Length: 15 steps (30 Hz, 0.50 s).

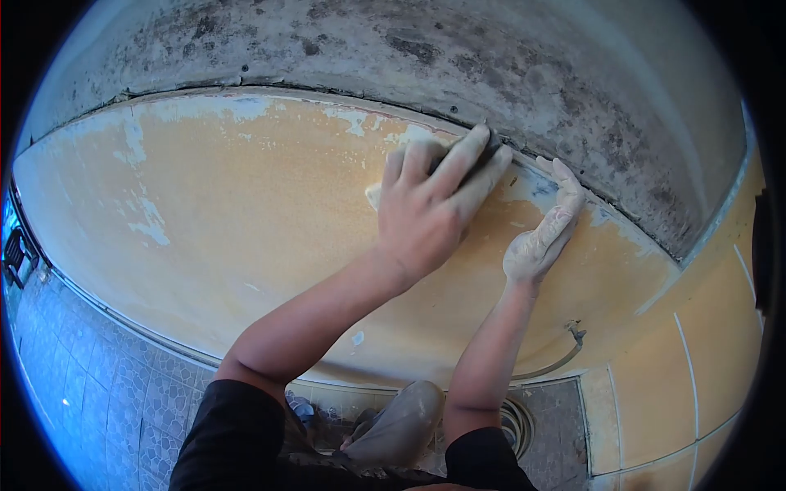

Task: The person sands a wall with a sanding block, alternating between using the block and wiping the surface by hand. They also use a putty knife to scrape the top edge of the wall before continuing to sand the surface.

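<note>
Fingers on my left hand (422,211) are clamped round a dark pad (492,147) up at the top edge of the yellow wall (254,196); right hand's (547,232) nearby, fingers together, holding nothing. I'd keep the pad flat, pressure light and even.

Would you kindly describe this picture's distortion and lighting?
Head view: fisheye distortion bows the upper edge of the yellow surface; black fills the corners; bluish light tints the floor tiles at left; shade obscures detail beneath the left hand.
</note>
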Available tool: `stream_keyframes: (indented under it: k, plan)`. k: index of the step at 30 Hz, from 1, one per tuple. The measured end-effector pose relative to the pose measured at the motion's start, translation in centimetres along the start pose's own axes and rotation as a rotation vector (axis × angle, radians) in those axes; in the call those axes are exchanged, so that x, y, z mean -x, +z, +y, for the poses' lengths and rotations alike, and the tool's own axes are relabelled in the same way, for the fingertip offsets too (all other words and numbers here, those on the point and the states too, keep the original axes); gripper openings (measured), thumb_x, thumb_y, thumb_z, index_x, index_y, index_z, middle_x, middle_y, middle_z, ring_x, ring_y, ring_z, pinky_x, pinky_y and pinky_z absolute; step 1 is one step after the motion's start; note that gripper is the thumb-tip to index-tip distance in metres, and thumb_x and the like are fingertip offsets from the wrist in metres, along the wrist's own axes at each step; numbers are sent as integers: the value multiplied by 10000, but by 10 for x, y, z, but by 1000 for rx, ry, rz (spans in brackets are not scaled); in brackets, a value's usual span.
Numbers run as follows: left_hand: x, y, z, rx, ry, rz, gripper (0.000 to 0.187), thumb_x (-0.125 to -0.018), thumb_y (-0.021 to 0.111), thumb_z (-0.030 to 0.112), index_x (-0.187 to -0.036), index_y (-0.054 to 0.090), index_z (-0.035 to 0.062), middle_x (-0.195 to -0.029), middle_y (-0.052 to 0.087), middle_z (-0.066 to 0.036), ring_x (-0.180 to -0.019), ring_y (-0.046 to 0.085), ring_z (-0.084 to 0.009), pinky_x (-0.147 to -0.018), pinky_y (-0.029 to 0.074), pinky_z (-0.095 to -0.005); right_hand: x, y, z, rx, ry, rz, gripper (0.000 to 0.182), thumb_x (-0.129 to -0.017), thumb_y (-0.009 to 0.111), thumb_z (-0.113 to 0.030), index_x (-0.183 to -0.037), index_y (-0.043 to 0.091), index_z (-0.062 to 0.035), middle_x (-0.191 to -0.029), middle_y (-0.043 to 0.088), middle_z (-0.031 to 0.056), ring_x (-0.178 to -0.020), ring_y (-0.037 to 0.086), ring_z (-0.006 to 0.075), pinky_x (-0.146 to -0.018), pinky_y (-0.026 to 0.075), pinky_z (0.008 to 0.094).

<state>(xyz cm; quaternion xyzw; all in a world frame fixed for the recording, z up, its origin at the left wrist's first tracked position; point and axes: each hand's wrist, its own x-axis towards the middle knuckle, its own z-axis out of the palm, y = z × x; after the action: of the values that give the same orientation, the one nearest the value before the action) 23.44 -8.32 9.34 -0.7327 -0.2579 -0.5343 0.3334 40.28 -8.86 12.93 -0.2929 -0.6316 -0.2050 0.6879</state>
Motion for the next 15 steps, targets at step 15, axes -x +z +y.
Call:
stream_keyframes:
  k: [15]
  plan:
    - [52,-8,-25,-27,62,5,582,-834,607,181,-1406,650,282,-1467,572,29,-1034,557,-188,-859,469,-329,-1,5,-3,16,-5,39,679,-1107,231,-502,-1341,519,67,-1267,619,220,-1211,568,314,-1083,422,445]
